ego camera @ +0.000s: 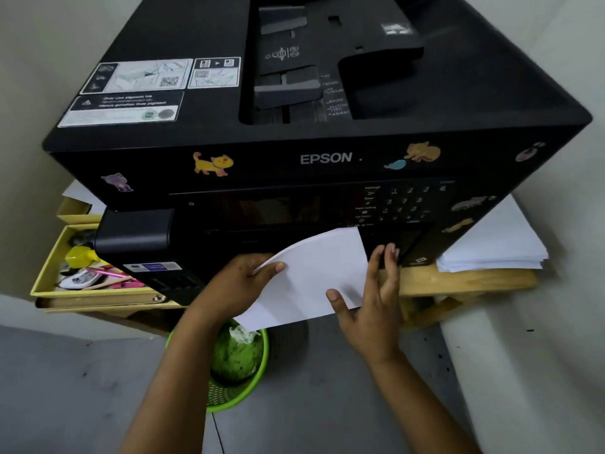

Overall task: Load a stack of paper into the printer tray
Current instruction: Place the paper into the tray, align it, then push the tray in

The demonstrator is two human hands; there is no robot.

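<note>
Hands grip the thin white stack of paper (311, 276), the left hand (240, 280) pinching its left edge and the right hand (376, 290) its right, leading edge at the large black printer (311, 158) front, so it probably needs flattening and squaring before sliding in.

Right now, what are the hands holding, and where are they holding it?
Both hold the stack of paper. The left hand pinches its left edge, fingers on top. The right hand grips its right edge, at the front of the printer.
</note>
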